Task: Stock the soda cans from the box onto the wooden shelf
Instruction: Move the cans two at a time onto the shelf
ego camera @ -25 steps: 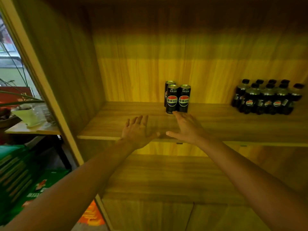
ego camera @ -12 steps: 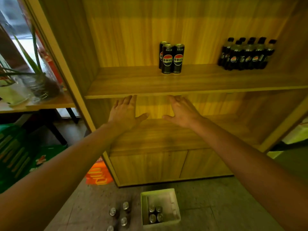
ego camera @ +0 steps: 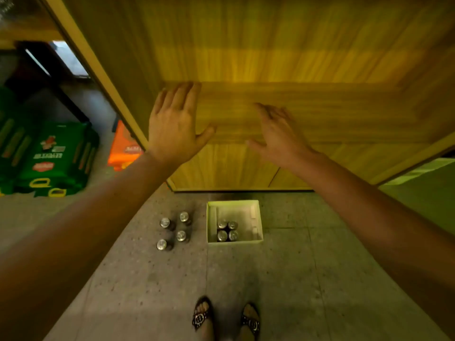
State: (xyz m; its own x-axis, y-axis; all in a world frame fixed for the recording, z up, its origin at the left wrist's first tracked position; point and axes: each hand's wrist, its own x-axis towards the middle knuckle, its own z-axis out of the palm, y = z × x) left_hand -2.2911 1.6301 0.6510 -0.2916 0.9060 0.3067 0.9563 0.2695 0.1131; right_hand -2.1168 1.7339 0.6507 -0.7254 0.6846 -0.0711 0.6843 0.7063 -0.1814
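The right hand [ego camera: 278, 136] is blurring at the fingertips, and the wooden shelf [ego camera: 307, 114] is running out of view at the top; only can tops are showing. Both hands are hanging empty before the shelf, the left hand [ego camera: 172, 129] with fingers spread flat; four soda cans [ego camera: 227, 230] are standing in the box [ego camera: 257, 217] on the floor [ego camera: 283, 279], four more cans [ego camera: 174, 230] just left of it.

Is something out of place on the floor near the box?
Yes. Four cans stand upright on the bare floor left of the white box, loosely spaced, while four more sit packed inside it. Nothing looks spilled or damaged.
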